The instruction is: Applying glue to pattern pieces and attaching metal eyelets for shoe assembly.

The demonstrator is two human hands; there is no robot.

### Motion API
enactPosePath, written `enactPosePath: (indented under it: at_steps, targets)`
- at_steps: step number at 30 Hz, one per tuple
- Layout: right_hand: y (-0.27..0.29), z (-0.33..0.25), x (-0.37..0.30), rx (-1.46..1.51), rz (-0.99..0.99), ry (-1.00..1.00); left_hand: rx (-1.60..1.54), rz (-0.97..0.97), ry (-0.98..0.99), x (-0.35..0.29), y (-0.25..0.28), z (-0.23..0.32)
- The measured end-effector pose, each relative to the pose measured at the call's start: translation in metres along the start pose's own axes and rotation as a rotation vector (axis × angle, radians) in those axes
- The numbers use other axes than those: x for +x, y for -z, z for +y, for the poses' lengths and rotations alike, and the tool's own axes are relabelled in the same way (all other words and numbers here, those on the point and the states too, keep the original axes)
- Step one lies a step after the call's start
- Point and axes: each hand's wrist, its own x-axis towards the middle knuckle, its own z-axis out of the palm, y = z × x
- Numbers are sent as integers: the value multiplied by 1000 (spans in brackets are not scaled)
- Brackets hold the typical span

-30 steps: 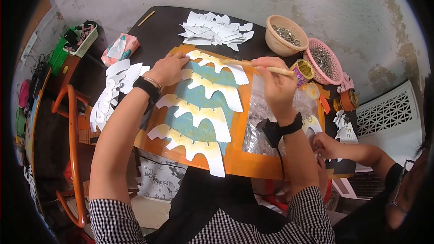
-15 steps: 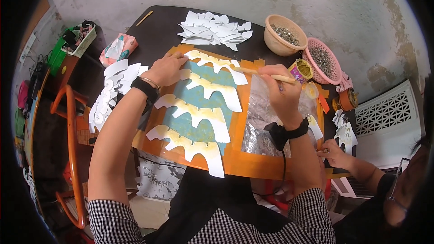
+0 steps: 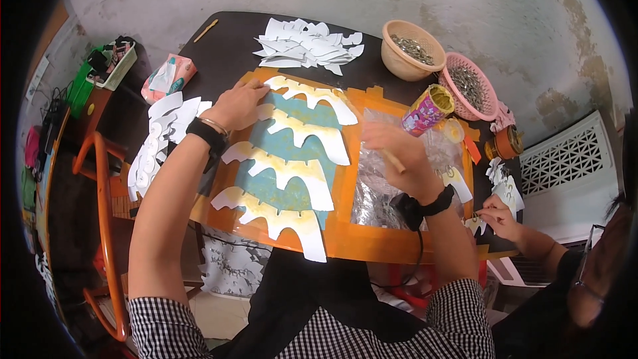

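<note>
My left hand (image 3: 238, 105) lies with fingers stretched over the far left end of the top white cutout (image 3: 343, 112), against the taped board. Several such arched cutouts, smeared yellow along their upper edges, lie in rows across a blue-green sheet (image 3: 287, 138). Right of them, above clear plastic film (image 3: 375, 203), my right hand (image 3: 399, 149) is closed on a wooden-handled brush (image 3: 393, 161); its tip is hidden and the hand is slightly blurred. Just beyond that hand, a purple can (image 3: 425, 114) with yellow paste round its rim leans over.
White cutouts are piled at the back (image 3: 309, 45) and at the left (image 3: 154, 149). Baskets of metal pieces, one peach (image 3: 399, 66) and one pink (image 3: 488, 96), stand at back right. A tissue pack (image 3: 169, 80) sits at far left. Another person's hand (image 3: 500, 218) works at the right edge.
My right hand has drawn back from the top cutout toward me, turning the brush. The purple can has shifted left and tilted. My left hand stays at the cutout's end.
</note>
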Motion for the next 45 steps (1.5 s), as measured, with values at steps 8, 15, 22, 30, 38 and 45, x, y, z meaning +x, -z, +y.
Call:
enactPosePath:
  at_steps: [8, 15, 22, 30, 38, 45]
  targets:
    - [3, 3, -2, -15, -122, -52, -15, -67, 33, 0, 6, 9]
    - [11, -1, -10, 31, -114, 56, -27, -62, 39, -2, 5, 6]
    - [11, 5, -13, 4, -193, 34, -15, -49, 31, 1, 2, 2]
    - [11, 4, 1, 98, -175, -8, -32, -56, 35, -1, 5, 6]
    - [3, 11, 7, 107, -45, -39, -38, -40, 43, 0, 3, 5]
    - [39, -16, 19, 33, 164, 4, -33, -43, 43, 0, 2, 3]
